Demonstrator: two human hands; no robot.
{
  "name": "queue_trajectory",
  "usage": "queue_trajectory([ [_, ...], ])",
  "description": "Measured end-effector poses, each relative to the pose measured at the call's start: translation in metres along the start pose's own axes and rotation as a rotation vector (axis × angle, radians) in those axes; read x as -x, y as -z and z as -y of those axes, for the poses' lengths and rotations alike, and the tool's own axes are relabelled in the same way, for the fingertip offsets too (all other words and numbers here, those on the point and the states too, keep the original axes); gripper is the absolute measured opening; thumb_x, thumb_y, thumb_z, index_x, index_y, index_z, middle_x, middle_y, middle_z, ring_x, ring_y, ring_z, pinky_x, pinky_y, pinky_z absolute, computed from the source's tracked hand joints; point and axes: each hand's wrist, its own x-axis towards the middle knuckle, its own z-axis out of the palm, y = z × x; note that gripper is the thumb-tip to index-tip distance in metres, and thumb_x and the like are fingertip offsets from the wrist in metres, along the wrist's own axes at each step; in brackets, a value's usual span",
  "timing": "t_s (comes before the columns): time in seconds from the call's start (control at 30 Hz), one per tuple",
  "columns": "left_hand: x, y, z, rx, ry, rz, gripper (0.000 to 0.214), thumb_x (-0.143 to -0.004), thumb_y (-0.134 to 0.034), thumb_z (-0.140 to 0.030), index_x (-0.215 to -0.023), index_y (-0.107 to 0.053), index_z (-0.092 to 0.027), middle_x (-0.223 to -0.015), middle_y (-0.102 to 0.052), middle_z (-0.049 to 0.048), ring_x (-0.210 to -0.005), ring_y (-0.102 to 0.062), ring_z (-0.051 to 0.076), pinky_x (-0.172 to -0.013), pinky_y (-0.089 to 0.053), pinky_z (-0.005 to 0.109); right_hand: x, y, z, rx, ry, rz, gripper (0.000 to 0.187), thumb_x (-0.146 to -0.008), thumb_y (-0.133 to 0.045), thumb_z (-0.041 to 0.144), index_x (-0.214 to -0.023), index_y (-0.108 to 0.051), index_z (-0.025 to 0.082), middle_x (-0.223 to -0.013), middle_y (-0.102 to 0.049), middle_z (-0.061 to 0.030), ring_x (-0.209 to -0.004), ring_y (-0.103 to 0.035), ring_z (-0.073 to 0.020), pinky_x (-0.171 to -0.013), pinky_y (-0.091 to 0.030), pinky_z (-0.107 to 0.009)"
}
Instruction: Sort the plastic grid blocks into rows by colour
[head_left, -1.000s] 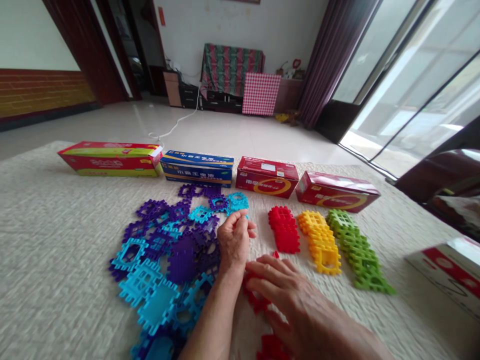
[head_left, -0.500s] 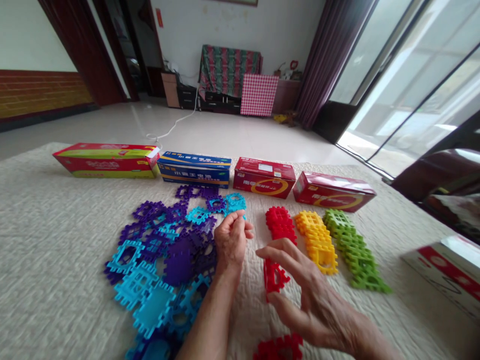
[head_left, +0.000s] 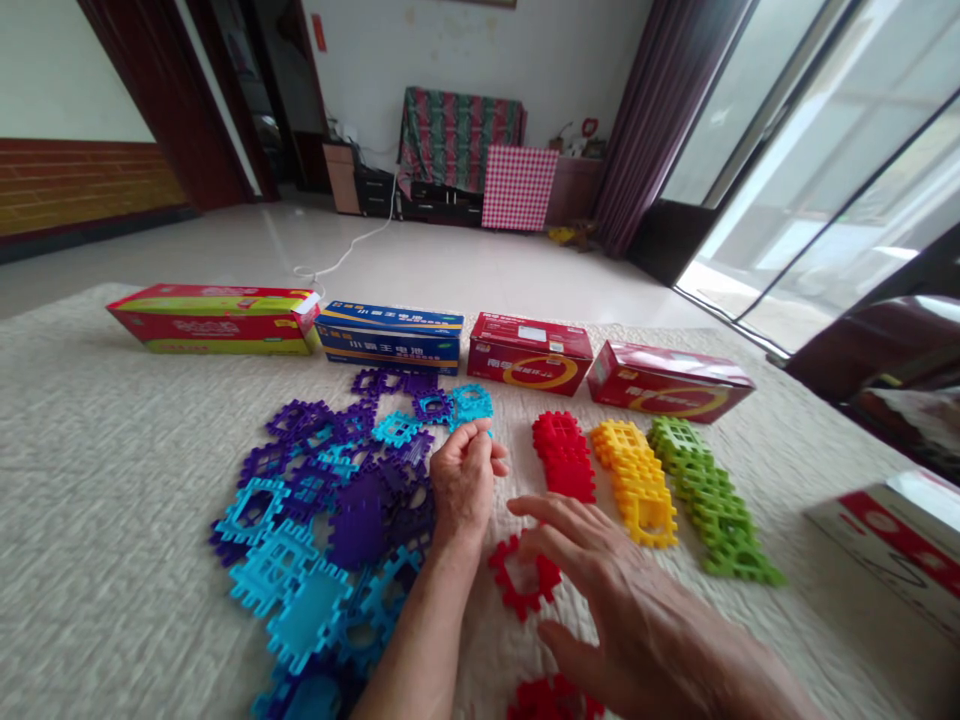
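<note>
My left hand (head_left: 463, 482) rests at the right edge of a loose pile of purple and cyan plastic grid tiles (head_left: 330, 500). Its fingers are curled in against the thumb, and what they pinch is hidden. My right hand (head_left: 607, 590) reaches in from the lower right with fingers stretched out. Its fingertips touch a red grid tile (head_left: 517, 585) lying flat on the beige cloth (head_left: 112, 500). Beyond it lie a red stack (head_left: 564, 458), a yellow row (head_left: 636, 482) and a green row (head_left: 709, 498). More red tiles (head_left: 551, 698) sit at the bottom edge.
Four long cartons stand in a line behind the tiles: a red-green one (head_left: 214, 318), a blue one (head_left: 388, 338) and two red ones (head_left: 529, 352) (head_left: 669, 384). A white-red box (head_left: 892, 540) lies at the right. Tiled floor, furniture and glass doors lie beyond.
My right hand lifted a red tile upright half a second ago; now that tile lies flat on the cloth under my spread fingertips. My left hand has stayed in place.
</note>
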Motion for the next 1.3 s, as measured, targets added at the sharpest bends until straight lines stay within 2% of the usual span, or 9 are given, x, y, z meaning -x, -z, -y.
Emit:
queue_trajectory([
  [0.1, 0.001, 0.0, 0.001, -0.002, -0.007, -0.003, 0.028, -0.074, -0.058, -0.032, -0.094, -0.068, -0.016, -0.062, -0.064, -0.0009, -0.047, -0.056, 0.008, -0.046, -0.039, 0.018, -0.003, -0.004, 0.004, -0.011, -0.02, 0.08, 0.036, -0.07, -0.055, 0.007, -0.102, -0.058, 0.023, -0.128, -0.058, -0.0071, -0.122, -0.05, -0.0254, -0.102, -0.042, -0.047],
  [0.2, 0.002, 0.0, 0.002, -0.013, -0.014, -0.001, 0.027, -0.075, -0.058, -0.031, -0.093, -0.068, -0.015, -0.062, -0.064, -0.0008, -0.046, -0.055, 0.007, -0.046, -0.038, 0.018, -0.007, -0.007, 0.007, -0.024, -0.021, 0.101, 0.029, -0.073, -0.052, 0.005, -0.094, -0.06, 0.024, -0.114, -0.064, -0.0044, -0.109, -0.058, -0.0211, -0.097, -0.046, -0.042],
  [0.3, 0.001, -0.001, 0.001, -0.014, -0.013, 0.001, 0.027, -0.075, -0.057, -0.03, -0.093, -0.068, -0.015, -0.061, -0.064, -0.0008, -0.045, -0.055, 0.007, -0.045, -0.037, 0.018, -0.006, -0.004, 0.002, 0.016, -0.013, 0.03, 0.04, -0.075, -0.054, 0.008, -0.111, -0.057, 0.024, -0.118, -0.062, -0.0061, -0.11, -0.057, -0.0219, -0.096, -0.047, -0.041],
  [0.43, 0.0, -0.001, 0.0, -0.018, -0.007, 0.001, 0.027, -0.075, -0.057, -0.03, -0.093, -0.068, -0.015, -0.06, -0.064, -0.001, -0.044, -0.055, 0.007, -0.045, -0.037, 0.018, -0.001, 0.011, -0.022, 0.198, -0.076, -0.184, 0.055, -0.08, -0.058, 0.021, -0.133, -0.043, 0.02, -0.13, -0.054, -0.013, -0.117, -0.053, -0.0273, -0.095, -0.047, -0.045],
  [0.53, 0.0, -0.001, 0.0, -0.035, -0.002, 0.003, 0.027, -0.075, -0.057, -0.031, -0.095, -0.068, -0.015, -0.061, -0.064, -0.0013, -0.045, -0.056, 0.007, -0.045, -0.038, 0.018, 0.002, 0.021, -0.041, 0.343, -0.139, -0.268, 0.051, -0.083, -0.057, 0.027, -0.132, -0.046, 0.019, -0.125, -0.056, -0.0147, -0.112, -0.055, -0.0289, -0.091, -0.048, -0.046],
  [0.7, 0.0, -0.001, 0.001, -0.04, -0.003, 0.006, 0.028, -0.074, -0.058, -0.032, -0.094, -0.068, -0.015, -0.061, -0.065, -0.0013, -0.045, -0.056, 0.008, -0.046, -0.039, 0.018, 0.0, 0.019, -0.052, 0.427, -0.129, -0.226, 0.045, -0.08, -0.059, 0.027, -0.124, -0.052, 0.017, -0.117, -0.059, -0.0138, -0.107, -0.056, -0.029, -0.09, -0.045, -0.047],
  [0.93, -0.001, -0.001, 0.002, -0.041, -0.01, 0.014, 0.028, -0.074, -0.059, -0.032, -0.095, -0.068, -0.015, -0.062, -0.065, -0.0007, -0.046, -0.056, 0.008, -0.045, -0.039, 0.018, -0.001, 0.007, -0.054, 0.443, -0.11, -0.21, 0.042, -0.083, -0.059, 0.027, -0.123, -0.052, 0.017, -0.118, -0.059, -0.0127, -0.107, -0.055, -0.0283, -0.091, -0.042, -0.048],
  [1.13, 0.0, -0.001, 0.001, -0.049, -0.005, 0.01, 0.028, -0.074, -0.058, -0.032, -0.095, -0.068, -0.015, -0.062, -0.065, -0.001, -0.045, -0.056, 0.007, -0.044, -0.038, 0.017, -0.003, 0.013, -0.05, 0.402, -0.106, -0.235, 0.047, -0.08, -0.062, 0.026, -0.125, -0.051, 0.018, -0.123, -0.056, -0.0131, -0.11, -0.054, -0.0295, -0.094, -0.041, -0.049],
  [1.3, 0.001, 0.0, 0.0, -0.039, 0.003, 0.01, 0.029, -0.074, -0.058, -0.032, -0.094, -0.068, -0.015, -0.061, -0.065, -0.0007, -0.045, -0.055, 0.007, -0.044, -0.038, 0.017, 0.005, 0.01, -0.029, 0.164, -0.134, -0.242, 0.02, -0.088, -0.05, 0.018, -0.105, -0.059, 0.023, -0.106, -0.062, -0.0066, -0.095, -0.059, -0.0201, -0.082, -0.049, -0.036],
])
